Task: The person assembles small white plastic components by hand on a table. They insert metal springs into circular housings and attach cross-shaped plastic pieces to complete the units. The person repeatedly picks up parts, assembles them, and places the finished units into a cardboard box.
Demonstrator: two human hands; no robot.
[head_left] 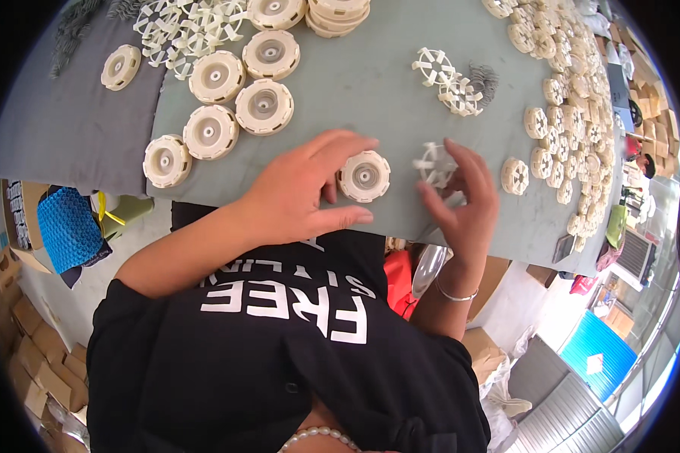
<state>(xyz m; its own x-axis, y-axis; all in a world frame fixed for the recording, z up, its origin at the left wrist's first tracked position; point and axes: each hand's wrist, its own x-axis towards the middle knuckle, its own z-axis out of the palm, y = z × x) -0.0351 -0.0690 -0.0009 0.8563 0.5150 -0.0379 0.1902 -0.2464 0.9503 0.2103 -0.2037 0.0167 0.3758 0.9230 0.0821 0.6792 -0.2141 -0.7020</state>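
A round cream plastic housing (pixel 364 177) lies on the table's near edge, and a coiled spring seems to sit inside it around a central post. My left hand (pixel 302 189) is spread around the housing's left side, thumb below and index finger above, not closed on it. Just to the right, my right hand (pixel 461 189) pinches a white spoked plastic ring (pixel 433 164) between thumb and fingers. The ring is held tilted, apart from the housing, and the fingers hide part of it.
More cream housings (pixel 211 132) stand at the left, beside a heap of white spoked rings (pixel 189 30). Ahead lie a few loose rings (pixel 459 94) and grey springs (pixel 483 81). Many assembled wheels (pixel 563 121) cover the right side of the grey-green table (pixel 340 98).
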